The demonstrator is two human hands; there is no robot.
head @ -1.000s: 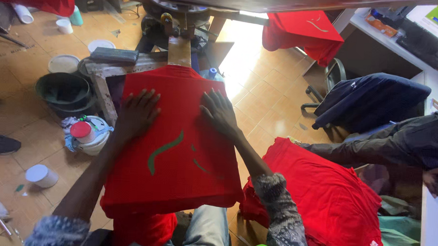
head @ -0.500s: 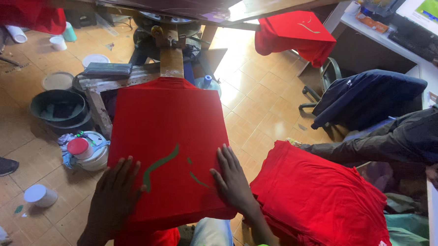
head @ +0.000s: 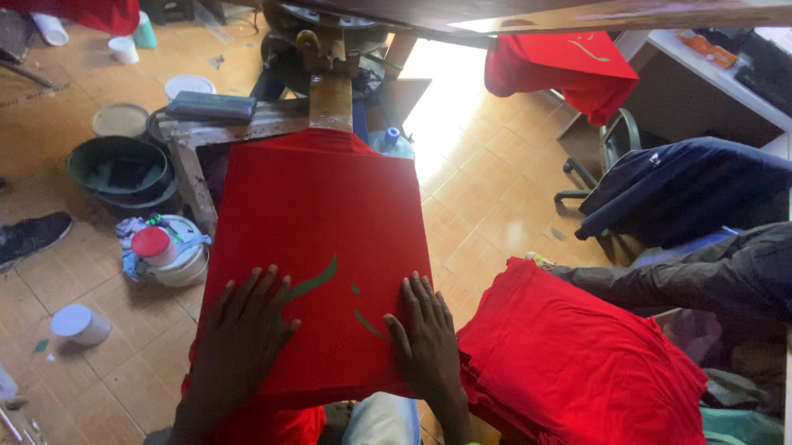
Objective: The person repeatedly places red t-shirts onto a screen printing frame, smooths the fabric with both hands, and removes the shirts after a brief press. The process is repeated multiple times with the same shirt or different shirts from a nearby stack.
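A red cotton shirt with a green curved print point(head: 319, 246) lies stretched flat over a printing board. The left hand point(head: 244, 332) and right hand point(head: 427, 335) press on its near edge, fingers open and spread flat. A stack of folded red shirts point(head: 585, 373) sits just right. A red-lidded white tub point(head: 168, 253) stands on the tiled floor point(head: 485, 217) at left.

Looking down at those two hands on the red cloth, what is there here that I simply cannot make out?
Head view only:
- The board under the red shirt: covered by the cloth.
- The green mark: its near part runs under the left hand.
- The right hand: its palm faces down, hidden.
- The pile of red shirts: cut off by the bottom edge.
- The frame overhead: cut by the top edge.
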